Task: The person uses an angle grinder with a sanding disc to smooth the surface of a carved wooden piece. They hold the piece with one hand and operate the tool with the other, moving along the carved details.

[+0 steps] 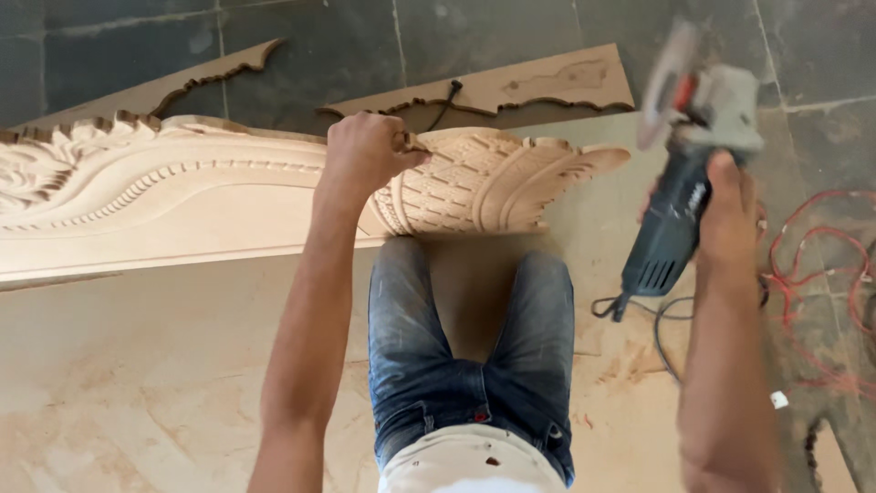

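Dusty stone floor (137,383); carved wooden panel (182,196) runs long left-to-right. Left hand (365,151) fisted, gripping panel's top edge near its right end. Right hand (730,215), fingers wrapped round angle grinder (680,196), held up right of panel, apart from it.

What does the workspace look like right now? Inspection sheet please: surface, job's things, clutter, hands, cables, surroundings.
Surface: pale dusty floor sheet over dark grey stone tiles.
Job's things: long pale carved wooden panel with a basket-weave and leaf end; grey-blue angle grinder, disc blurred, raised clear of the panel.
Clutter: two flat scalloped wooden offcuts on the tiles behind the panel.
Hands: left hand grips the panel's top edge; right hand holds the grinder body.
Cables: black grinder cord looped on the floor; tangled red wire at the right.
Surroundings: the person's legs in blue jeans; nothing else seen.
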